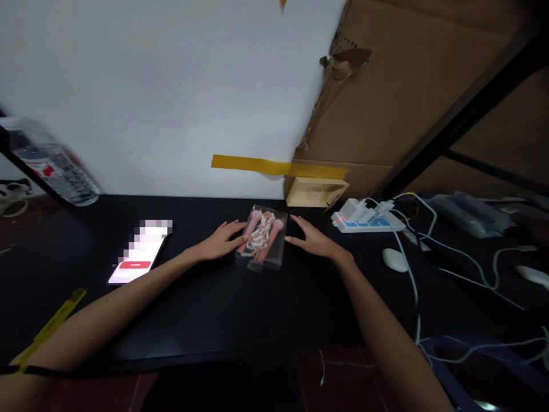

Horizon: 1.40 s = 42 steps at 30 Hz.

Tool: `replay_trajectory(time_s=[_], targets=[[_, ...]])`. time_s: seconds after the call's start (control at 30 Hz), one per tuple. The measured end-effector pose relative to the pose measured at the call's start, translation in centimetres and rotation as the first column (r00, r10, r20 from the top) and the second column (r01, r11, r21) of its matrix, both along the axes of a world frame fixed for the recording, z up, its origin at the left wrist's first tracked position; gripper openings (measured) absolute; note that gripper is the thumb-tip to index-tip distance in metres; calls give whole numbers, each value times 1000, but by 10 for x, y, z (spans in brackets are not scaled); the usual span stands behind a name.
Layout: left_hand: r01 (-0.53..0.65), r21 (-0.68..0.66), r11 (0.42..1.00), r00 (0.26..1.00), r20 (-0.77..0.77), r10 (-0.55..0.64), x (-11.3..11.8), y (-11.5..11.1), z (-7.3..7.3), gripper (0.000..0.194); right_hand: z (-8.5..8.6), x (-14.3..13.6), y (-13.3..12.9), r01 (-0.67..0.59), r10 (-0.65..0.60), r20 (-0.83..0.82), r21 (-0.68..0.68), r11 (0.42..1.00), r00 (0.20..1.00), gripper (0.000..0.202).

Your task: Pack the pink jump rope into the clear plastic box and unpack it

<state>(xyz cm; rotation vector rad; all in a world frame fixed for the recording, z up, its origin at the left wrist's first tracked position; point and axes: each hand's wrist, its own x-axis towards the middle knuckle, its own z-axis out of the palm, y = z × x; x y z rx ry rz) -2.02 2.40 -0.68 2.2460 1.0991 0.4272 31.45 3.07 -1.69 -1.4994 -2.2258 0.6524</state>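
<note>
A clear plastic box (pixel 277 254) lies on the black table in front of me. Inside it are two pink handles (pixel 271 236) and a bundle of short white and tan pieces (pixel 260 233), which look like a beaded skipping rope. At the box's left side is my left hand (pixel 221 240), fingers spread, its thumb and fingertips at the edge. My right hand (pixel 315 239) is open on the other side, with thumb and fingers apart and the thumb tip close to the right edge. Whether either hand presses on the box, I cannot tell.
Left of my hands lies a lit phone (pixel 139 257); a water bottle (pixel 55 166) leans farther left. A shallow wooden box (pixel 315 193) stands at the back. On the right are a power strip (pixel 369 223), white mouse (pixel 395 260) and cables (pixel 412 274).
</note>
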Motion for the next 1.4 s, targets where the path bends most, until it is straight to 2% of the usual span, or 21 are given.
replay_trajectory(time_s=[0.2,0.27,0.33,0.4,0.47,0.5,0.53,0.63,0.7,0.77,0.83,0.93,1.07,1.2,1.27,1.4], targets=[[-2,-41,999,979,205,11,-6,8,9,53,5,-3,-1,-7,8,-19,62,998,1000,84],[-67,-22,998,969,236,70,-8,11,12,49,7,-4,-1,-27,28,-3,93,995,1000,74],[-195,79,978,963,204,176,-8,9,16,45,8,-5,-1,-50,50,4,116,992,999,64],[-277,257,926,959,139,248,-4,2,21,42,10,-6,-2,-78,79,3,127,989,997,54],[-225,400,888,973,41,227,3,-8,24,42,13,-9,-5,-113,115,-5,136,984,993,47],[-148,419,896,984,-30,176,8,-14,24,45,15,-10,-6,-124,127,-12,142,982,992,45],[-92,420,903,985,-97,145,12,-19,22,50,17,-13,-8,-127,131,-18,146,981,991,44],[-73,393,917,955,-237,178,22,-27,14,74,23,-19,-15,-118,123,-24,144,983,992,42],[-4,376,927,946,-299,126,21,-26,10,90,27,-22,-18,-122,126,-19,139,983,992,40],[98,362,927,941,-338,33,15,-21,10,99,30,-23,-20,-129,132,-18,134,983,991,42],[179,338,924,932,-359,-49,7,-14,15,99,32,-23,-21,-129,133,-27,119,984,991,50],[225,288,931,917,-384,-103,-3,-7,22,93,30,-22,-23,-147,148,-21,39,988,989,70],[222,283,933,904,-418,-88,-5,-5,24,90,23,-22,-24,-189,192,36,-72,979,981,91],[131,366,921,924,-381,20,3,-10,17,87,18,-27,-23,-198,199,17,-32,980,980,100],[94,413,906,932,-357,66,7,-11,13,89,17,-29,-22,-196,196,0,2,981,981,100],[88,456,886,942,-327,75,9,-9,6,88,14,-27,-19,-205,204,23,35,978,979,92]])
